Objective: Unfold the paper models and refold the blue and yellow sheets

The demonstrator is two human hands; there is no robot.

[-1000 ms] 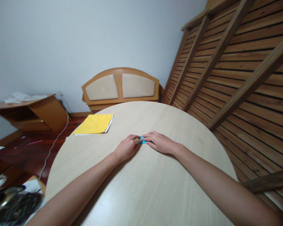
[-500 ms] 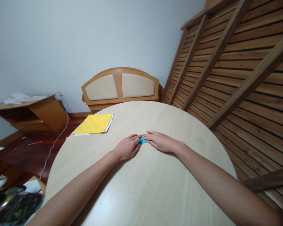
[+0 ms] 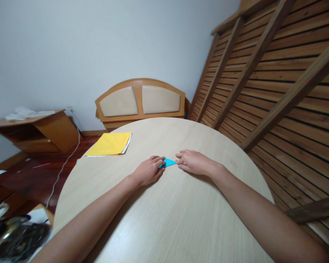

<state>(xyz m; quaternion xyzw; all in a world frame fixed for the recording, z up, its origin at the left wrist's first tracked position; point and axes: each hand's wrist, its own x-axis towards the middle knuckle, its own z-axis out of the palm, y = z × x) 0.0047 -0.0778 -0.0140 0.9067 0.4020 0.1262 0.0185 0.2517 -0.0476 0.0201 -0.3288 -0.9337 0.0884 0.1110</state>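
A small piece of folded blue paper lies on the round table, its pointed end toward the right. My left hand holds the paper's left part, with bent fingers over it and the thumb side low against the table; that end of the paper is hidden. At the paper's right tip is my right hand, fingers slightly apart and loosely stretched. Its fingertips reach the tip or rest just beside it; I cannot tell whether they touch.
A stack of yellow paper over white sheets lies at the table's left edge. Beyond stand a headboard and, leaning at right, a slatted wooden frame. A low cabinet and a white cord are at left.
My right hand has slid to the right along the blue paper, off its middle to its tip, so more of the paper shows. My left hand has stayed in place.
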